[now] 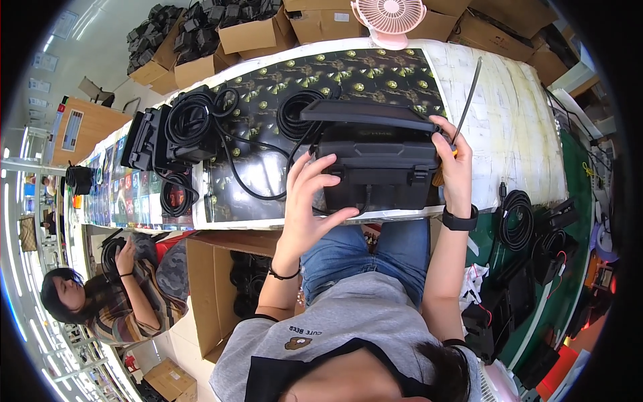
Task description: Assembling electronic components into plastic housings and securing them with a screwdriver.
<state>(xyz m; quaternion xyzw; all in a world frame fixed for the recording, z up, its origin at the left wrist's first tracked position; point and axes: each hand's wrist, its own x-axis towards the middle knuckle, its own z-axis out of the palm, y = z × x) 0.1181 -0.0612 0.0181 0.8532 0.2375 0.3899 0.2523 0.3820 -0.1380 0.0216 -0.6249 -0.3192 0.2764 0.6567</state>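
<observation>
A black plastic case point(378, 175) with front latches stands at the table's near edge, its lid point(368, 115) raised part way. My left hand point(309, 191) is at the case's left front, fingers spread and thumb out; it seems to rest against the case without gripping it. At the right end, my right hand point(454, 157) has its fingers curled by the lid's edge and holds a screwdriver point(471, 97). The long shaft points up and away, and a bit of orange handle shows by the palm. The inside of the case is hidden.
Black coiled cables point(191, 117) and further black cases point(144, 141) lie to the left. A pink fan point(390, 20) stands at the far edge before cardboard boxes point(321, 27). Another person point(127, 295) sits at left. On the right, a green surface point(577, 181) holds cables and parts.
</observation>
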